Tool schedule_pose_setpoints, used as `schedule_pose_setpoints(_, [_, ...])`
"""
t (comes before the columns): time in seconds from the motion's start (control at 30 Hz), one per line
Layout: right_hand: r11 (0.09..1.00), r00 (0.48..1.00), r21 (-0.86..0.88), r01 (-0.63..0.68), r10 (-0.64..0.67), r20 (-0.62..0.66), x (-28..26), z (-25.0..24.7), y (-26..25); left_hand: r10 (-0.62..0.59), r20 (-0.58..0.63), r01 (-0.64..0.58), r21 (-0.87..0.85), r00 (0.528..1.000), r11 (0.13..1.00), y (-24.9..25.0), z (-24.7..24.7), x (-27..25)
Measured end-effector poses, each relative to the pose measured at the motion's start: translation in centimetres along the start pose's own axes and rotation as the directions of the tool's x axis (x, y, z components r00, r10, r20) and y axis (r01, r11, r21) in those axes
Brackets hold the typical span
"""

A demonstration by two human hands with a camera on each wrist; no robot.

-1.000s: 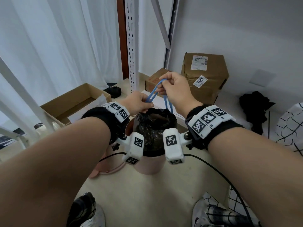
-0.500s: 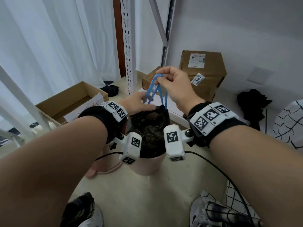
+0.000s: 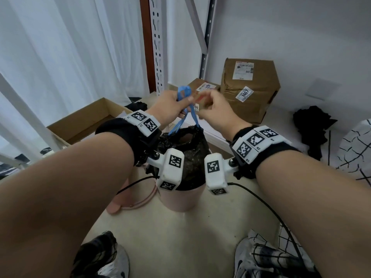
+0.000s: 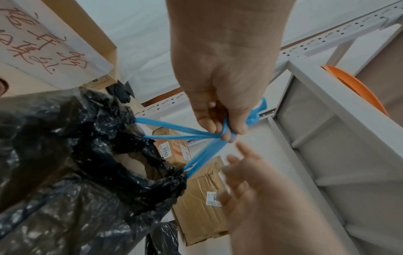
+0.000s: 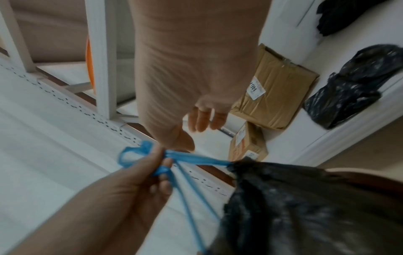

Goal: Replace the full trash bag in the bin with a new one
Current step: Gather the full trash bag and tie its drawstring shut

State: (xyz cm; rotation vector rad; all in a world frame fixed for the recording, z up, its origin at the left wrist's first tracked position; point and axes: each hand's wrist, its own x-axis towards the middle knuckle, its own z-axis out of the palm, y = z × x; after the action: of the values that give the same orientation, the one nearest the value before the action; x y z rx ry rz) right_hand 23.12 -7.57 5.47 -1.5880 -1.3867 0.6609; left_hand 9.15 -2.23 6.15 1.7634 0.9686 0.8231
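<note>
A black full trash bag (image 3: 188,155) sits in a pink bin (image 3: 180,199) on the floor between my arms. Its blue drawstrings (image 3: 192,117) are pulled up and the bag's mouth is gathered but still partly agape. My left hand (image 3: 181,109) pinches both drawstrings (image 4: 174,128) together above the bag (image 4: 76,155), with their loops sticking out past the fingers. My right hand (image 3: 202,106) hovers just beside it, fingers relaxed and holding nothing. In the right wrist view, the right hand (image 5: 202,124) hangs loose above the left hand (image 5: 161,165) and the drawstrings (image 5: 196,159).
Taped cardboard boxes (image 3: 249,87) stand against the wall behind the bin. An open cardboard box (image 3: 84,119) lies at the left by the curtain. A metal shelf upright (image 3: 158,47) rises behind. Black bags (image 3: 311,127) lie at the right. A pink lid (image 3: 120,205) leans beside the bin.
The drawstrings passed from my right hand to my left. The left hand rose and now pinches them; the right hand let go and opened. The bag's mouth is drawn tighter.
</note>
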Motion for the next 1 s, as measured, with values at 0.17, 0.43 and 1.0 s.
schedule_pose_setpoints(0.17, [0.963,0.963,-0.265,0.055,0.019,0.270,-0.8,1.7,2.6,-0.066,0.034,0.070,-0.114,0.997,0.991,-0.8,-0.2,0.1])
schedule_pose_setpoints(0.43, [0.900,0.977,-0.433,0.057,0.038,0.209,0.3,3.4,4.1,-0.170,-0.183,0.113,-0.288,0.968,0.951,-1.6,-1.0,1.3])
schedule_pose_setpoints(1.0, [0.975,0.934,-0.220,-0.006,0.084,0.347,-0.1,6.8,1.8,-0.254,-0.066,0.181,-0.533,0.965,0.827,-1.1,-1.4,0.8])
